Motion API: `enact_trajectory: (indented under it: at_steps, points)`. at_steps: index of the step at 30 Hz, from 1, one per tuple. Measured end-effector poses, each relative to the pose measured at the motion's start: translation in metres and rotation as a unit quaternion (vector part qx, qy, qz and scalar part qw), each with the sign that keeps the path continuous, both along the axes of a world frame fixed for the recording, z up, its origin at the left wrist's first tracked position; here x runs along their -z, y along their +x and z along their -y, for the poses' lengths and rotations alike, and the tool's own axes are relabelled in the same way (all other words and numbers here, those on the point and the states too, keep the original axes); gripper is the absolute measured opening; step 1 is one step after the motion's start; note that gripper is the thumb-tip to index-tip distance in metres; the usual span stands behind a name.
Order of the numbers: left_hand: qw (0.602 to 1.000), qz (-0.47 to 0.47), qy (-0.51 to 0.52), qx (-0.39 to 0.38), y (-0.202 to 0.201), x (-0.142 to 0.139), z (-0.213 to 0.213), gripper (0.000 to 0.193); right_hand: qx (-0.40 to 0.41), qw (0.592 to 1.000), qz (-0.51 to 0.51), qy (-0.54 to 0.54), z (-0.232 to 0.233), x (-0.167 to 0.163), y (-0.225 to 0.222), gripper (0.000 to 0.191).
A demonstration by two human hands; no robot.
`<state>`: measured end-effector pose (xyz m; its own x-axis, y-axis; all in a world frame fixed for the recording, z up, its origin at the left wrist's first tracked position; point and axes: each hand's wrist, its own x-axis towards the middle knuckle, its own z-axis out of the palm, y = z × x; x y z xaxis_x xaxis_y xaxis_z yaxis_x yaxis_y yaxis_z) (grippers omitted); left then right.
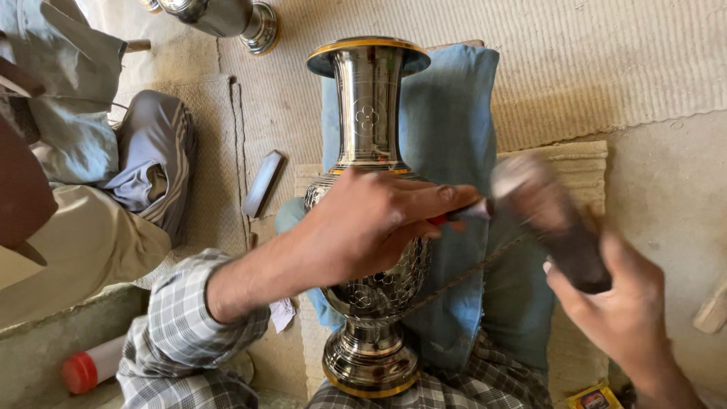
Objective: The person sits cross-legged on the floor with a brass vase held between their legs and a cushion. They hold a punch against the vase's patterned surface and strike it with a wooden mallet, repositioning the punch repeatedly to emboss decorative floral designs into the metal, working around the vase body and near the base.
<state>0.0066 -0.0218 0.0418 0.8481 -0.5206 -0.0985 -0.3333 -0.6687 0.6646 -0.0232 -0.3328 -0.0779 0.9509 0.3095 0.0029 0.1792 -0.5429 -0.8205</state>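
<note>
A tall engraved metal vase [369, 113] with a gold rim lies on a blue cloth [447, 121] across my lap. My left hand [371, 223] rests on the vase's belly and pinches a thin red-handled chisel [463, 214] pointing right. My right hand [625, 303] grips a dark wooden mallet [549, 212], blurred by motion, its head beside the chisel's end. A thin cord [469, 274] runs across the cloth under the tools.
Another person in grey clothes [144, 159] sits at the left. A second metal vase [227, 19] lies at the top. A flat dark bar [263, 183] rests on the woven mat [530, 68]. A white bottle with a red cap [87, 369] lies bottom left.
</note>
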Motion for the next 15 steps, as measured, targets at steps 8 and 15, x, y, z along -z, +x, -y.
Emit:
enact_trajectory:
  at_steps: [8,15]
  points:
    - [0.986,0.041,-0.059,-0.150,-0.024,-0.012,0.004,0.047,-0.038,0.992,-0.042,0.115,-0.011,-0.048,0.045,0.062]
    - [0.963,0.089,-0.033,-0.253,-0.043,-0.003,0.008,0.028,-0.217,0.958,0.155,-0.101,-0.012,-0.069,0.076,0.090]
